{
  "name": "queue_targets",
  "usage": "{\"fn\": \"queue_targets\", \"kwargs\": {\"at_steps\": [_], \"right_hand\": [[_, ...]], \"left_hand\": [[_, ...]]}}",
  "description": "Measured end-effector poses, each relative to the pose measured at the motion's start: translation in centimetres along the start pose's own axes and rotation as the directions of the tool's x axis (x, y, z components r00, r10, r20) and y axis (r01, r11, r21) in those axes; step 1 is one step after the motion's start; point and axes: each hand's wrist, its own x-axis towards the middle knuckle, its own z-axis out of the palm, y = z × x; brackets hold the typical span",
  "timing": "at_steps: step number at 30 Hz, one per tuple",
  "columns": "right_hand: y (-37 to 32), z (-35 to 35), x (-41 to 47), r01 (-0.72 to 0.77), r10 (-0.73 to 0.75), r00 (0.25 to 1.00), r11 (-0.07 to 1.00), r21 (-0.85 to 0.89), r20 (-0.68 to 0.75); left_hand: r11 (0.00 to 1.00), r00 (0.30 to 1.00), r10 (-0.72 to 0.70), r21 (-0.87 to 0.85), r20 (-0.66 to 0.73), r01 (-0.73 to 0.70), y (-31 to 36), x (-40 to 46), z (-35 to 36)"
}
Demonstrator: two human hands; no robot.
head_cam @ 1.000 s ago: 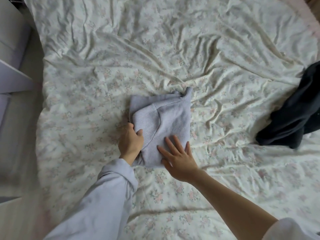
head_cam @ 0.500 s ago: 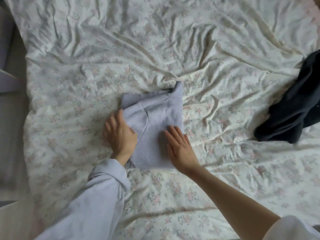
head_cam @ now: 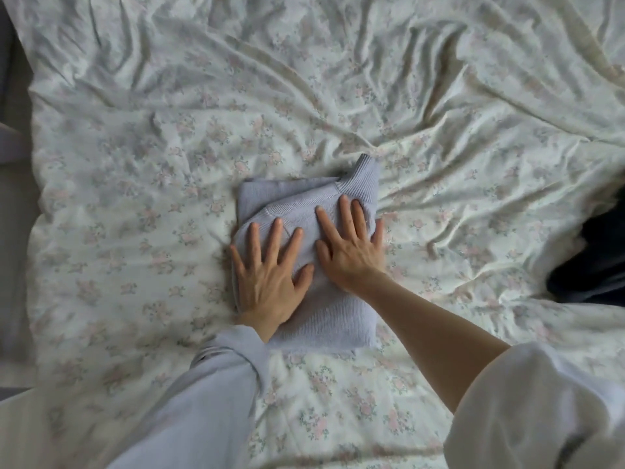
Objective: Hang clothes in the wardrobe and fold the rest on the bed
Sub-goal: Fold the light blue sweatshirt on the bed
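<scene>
A pale grey piece of furniture (head_cam: 12, 143) shows at the left edge beside the bed, blurred and cut off by the frame, with a strip of light floor (head_cam: 13, 265) below it.

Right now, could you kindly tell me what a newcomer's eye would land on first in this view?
First, the folded pale lavender knitted sweater at the middle of the wrinkled floral bedsheet, with the left hand and the right hand pressed flat on it, fingers spread. Next, a dark crumpled garment at the right edge of the bed.
</scene>
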Motion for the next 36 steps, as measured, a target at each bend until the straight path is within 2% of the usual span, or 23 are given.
{"fn": "queue_targets", "kwargs": {"at_steps": [4,8,11,13,15,17,19,25,27,30,33,36], "right_hand": [[0.2,0.7,2.3,0.006,-0.013,0.995,0.998,-0.066,-0.095],[0.7,0.3,4.3,0.074,-0.096,0.976,0.990,-0.120,-0.197],[1.1,-0.6,4.2,0.156,-0.213,0.886,0.973,-0.169,-0.412],[1.3,-0.9,3.9,0.186,-0.262,0.843,0.962,-0.202,-0.471],[1.2,-1.2,3.8,0.145,-0.178,0.909,0.983,-0.115,-0.376],[1.3,-0.7,3.8,0.037,-0.037,0.982,0.999,-0.003,-0.187],[1.0,0.0,3.5,-0.028,0.028,0.994,1.000,0.002,-0.103],[-0.3,2.8,-2.1,-0.038,0.042,0.992,0.999,0.035,-0.119],[-0.7,3.9,-4.4,-0.040,0.047,0.993,0.997,0.072,-0.109],[-1.5,5.2,-7.4,-0.044,0.067,0.983,0.990,0.131,-0.170],[-1.2,6.6,-9.6,-0.003,0.072,0.963,0.966,0.258,-0.259],[-1.1,5.8,-11.0,0.018,0.183,0.933,0.835,0.550,-0.309]], "left_hand": [[0.995,0.993,-0.101,-0.035,-0.060,0.099,0.0,0.7,1.2],[0.993,0.988,-0.115,-0.024,-0.104,0.113,-0.2,1.2,2.0],[0.994,0.986,-0.108,-0.011,-0.127,0.108,-0.2,1.1,2.2],[0.994,0.984,-0.105,-0.005,-0.144,0.105,-0.3,1.0,2.3],[0.995,0.983,-0.098,-0.005,-0.154,0.099,-0.3,1.0,2.3],[0.996,0.985,-0.086,-0.002,-0.149,0.087,-0.3,0.9,2.3],[0.996,0.988,-0.082,0.007,-0.135,0.084,-0.3,0.9,2.3],[0.994,0.993,-0.091,-0.059,-0.069,0.087,-0.5,0.8,1.6],[0.988,0.990,-0.131,-0.092,-0.044,0.126,-0.4,0.8,1.2],[0.971,0.982,-0.186,-0.149,0.028,0.188,-0.3,0.9,1.0],[0.921,0.952,-0.303,-0.245,0.032,0.302,-0.2,0.7,0.8],[0.773,0.864,-0.502,-0.437,0.020,0.460,0.1,0.3,-0.4]]}}
